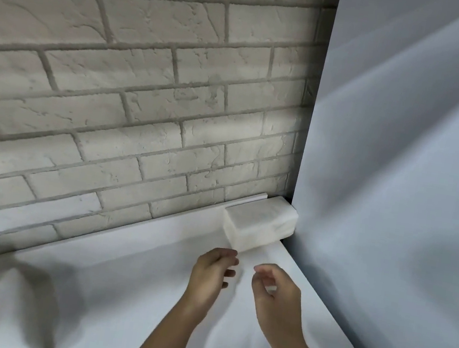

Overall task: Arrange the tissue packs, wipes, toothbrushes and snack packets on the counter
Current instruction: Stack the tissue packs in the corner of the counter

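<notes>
Tissue pack [259, 226] sits tucked into the counter's [115, 291] far right corner, against the brick wall [114, 97], probably to leave room for the rest. Left hand [213, 271] and right hand [277, 292] hover just in front, fingers [227, 258] loosely curled, holding nothing.

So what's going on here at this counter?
A person is tidying a white counter. One white tissue pack sits in the back corner, where the brick wall meets the side panel. The left hand and right hand hover just in front of it, fingers loosely curled, holding nothing.
</notes>
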Demonstrator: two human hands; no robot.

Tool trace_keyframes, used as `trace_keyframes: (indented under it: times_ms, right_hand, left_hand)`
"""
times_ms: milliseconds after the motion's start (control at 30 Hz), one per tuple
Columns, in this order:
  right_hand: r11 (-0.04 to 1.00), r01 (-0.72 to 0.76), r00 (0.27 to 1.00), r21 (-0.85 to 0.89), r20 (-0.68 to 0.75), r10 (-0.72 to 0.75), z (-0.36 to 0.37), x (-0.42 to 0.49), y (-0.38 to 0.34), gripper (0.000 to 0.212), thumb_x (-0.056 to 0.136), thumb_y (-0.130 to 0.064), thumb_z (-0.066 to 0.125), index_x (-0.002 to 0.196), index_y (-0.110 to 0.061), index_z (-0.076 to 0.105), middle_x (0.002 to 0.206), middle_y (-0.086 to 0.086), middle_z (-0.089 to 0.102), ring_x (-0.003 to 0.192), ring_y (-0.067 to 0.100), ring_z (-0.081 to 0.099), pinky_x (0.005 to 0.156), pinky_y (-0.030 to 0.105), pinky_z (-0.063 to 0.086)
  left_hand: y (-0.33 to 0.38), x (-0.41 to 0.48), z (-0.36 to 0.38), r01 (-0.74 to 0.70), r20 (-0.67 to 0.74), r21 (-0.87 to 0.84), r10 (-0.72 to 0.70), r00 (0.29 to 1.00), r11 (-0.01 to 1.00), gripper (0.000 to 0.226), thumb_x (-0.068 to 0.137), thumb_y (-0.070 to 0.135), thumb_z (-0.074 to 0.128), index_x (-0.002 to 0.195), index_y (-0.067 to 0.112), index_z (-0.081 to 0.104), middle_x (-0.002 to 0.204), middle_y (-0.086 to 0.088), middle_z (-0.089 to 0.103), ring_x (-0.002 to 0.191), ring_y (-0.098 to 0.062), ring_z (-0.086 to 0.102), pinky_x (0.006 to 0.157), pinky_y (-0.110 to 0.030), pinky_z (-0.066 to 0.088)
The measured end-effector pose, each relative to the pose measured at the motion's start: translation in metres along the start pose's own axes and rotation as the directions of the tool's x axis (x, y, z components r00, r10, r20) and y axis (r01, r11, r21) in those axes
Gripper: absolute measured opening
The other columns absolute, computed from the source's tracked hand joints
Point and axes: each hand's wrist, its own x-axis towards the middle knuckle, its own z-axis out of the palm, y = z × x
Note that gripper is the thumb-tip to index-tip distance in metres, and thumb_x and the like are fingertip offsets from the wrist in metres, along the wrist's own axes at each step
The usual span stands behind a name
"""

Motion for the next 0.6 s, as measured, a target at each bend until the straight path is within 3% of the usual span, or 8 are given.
trace_keyframes:
  times_ms: [100,200,300,600]
  right_hand:
    - [0.988,-0.103,0.994,0.113,0.052,0.098,0.006,-0.042,-0.023,0.022,0.093,-0.008,0.065,0.088,-0.028,0.071,0.088,-0.026,0.068,0.085,-0.001,0.063,0.07,0.018,0.046]
    - [0.978,-0.139,0.985,0.155,0.128,0.12,0.019,-0.079,-0.047,0.019,0.093,-0.01,0.065,0.089,-0.027,0.073,0.084,-0.02,0.07,0.08,-0.001,0.062,0.067,0.013,0.046]
    - [0.977,-0.123,0.979,0.176,0.184,0.09,0.038,-0.11,-0.08,0.019,0.093,-0.01,0.066,0.088,-0.027,0.074,0.081,-0.012,0.071,0.076,-0.001,0.062,0.069,0.01,0.046]
    - [0.985,-0.073,0.936,0.155,0.352,0.014,0.107,-0.209,-0.14,0.014,0.093,-0.015,0.068,0.089,-0.027,0.073,0.084,-0.019,0.069,0.078,0.001,0.061,0.071,0.011,0.047]
  left_hand:
    - [-0.009,-0.043,-0.028,-0.022,-0.103,-0.089,0.013,0.995,0.996,0.018,0.1,0.02,0.058,0.105,0.021,0.076,0.099,0.002,0.079,0.093,-0.021,0.074,0.084,-0.038,0.055]
    - [-0.02,-0.083,-0.063,-0.041,-0.166,-0.114,0.022,0.986,0.993,0.018,0.102,0.019,0.059,0.103,0.018,0.077,0.097,0.0,0.079,0.091,-0.021,0.074,0.082,-0.036,0.054]
    - [-0.036,-0.125,-0.109,-0.047,-0.204,-0.097,0.027,0.979,0.994,0.018,0.101,0.013,0.06,0.101,0.017,0.077,0.093,-0.001,0.079,0.088,-0.022,0.074,0.08,-0.035,0.053]
    - [-0.084,-0.217,-0.236,-0.04,-0.337,-0.055,0.019,0.941,0.998,0.016,0.098,0.007,0.063,0.097,0.014,0.077,0.086,-0.003,0.078,0.08,-0.02,0.07,0.074,-0.032,0.05]
